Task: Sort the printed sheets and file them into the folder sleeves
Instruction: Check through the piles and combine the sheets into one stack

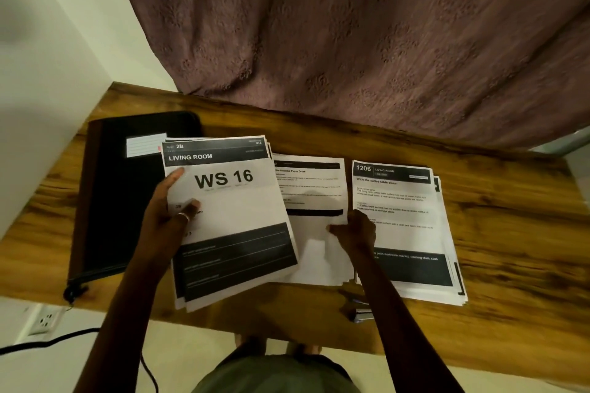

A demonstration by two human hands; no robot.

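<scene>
Three stacks of printed sheets lie on the wooden table [495, 233]. My left hand [169, 214] grips the left stack [236, 210], whose top sheet reads "LIVING ROOM WS 16"; its near end hangs past the table's front edge. My right hand [357, 230] pinches the right edge of the middle stack [311, 188]. The right stack [412, 226], topped by a sheet marked "1206", lies under my right forearm. A closed black zip folder [115, 201] with a white label rests at the left, partly beneath the left stack.
A stapler-like metal object [359, 313] sits at the table's front edge under my right arm. A brown patterned curtain [351, 41] hangs behind the table. A wall socket [44, 321] and black cable [64, 337] are at lower left.
</scene>
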